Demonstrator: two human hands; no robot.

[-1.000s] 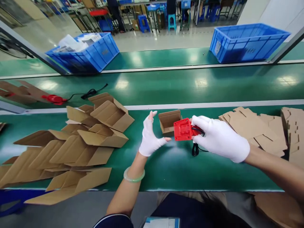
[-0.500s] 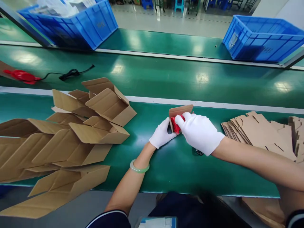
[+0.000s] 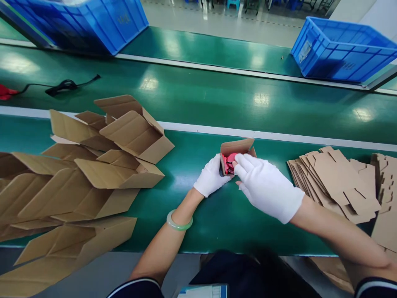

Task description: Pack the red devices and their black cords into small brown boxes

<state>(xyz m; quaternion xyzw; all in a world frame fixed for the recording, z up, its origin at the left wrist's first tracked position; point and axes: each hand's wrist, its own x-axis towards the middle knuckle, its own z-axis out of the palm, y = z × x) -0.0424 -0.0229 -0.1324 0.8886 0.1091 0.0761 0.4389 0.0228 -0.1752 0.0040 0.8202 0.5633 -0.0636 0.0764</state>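
Note:
White-gloved, my left hand (image 3: 211,178) is closed around the left side of a small cardboard box (image 3: 237,146), whose flap stands up at the back. Inside the box's mouth sits a glossy red item (image 3: 228,162) with a dark part; its exact kind cannot be made out. My right hand (image 3: 263,182), also gloved, is over the box's right front. Its fingers stretch out to touch the red item, while the thumb stays apart below. That hand covers much of the box's front.
Open cardboard boxes (image 3: 124,174) are piled at left; flat cardboard blanks (image 3: 344,178) lie at right. Across the green surface (image 3: 201,103) are a black cord (image 3: 63,86) joined to a red object (image 3: 6,92), and two blue crates (image 3: 93,25), (image 3: 347,51) stand farther back.
My right hand has drawn slightly back and down, its fingers straighter, and the red item shows more inside the box. Black cord seen under that hand is out of sight. The view has shifted right.

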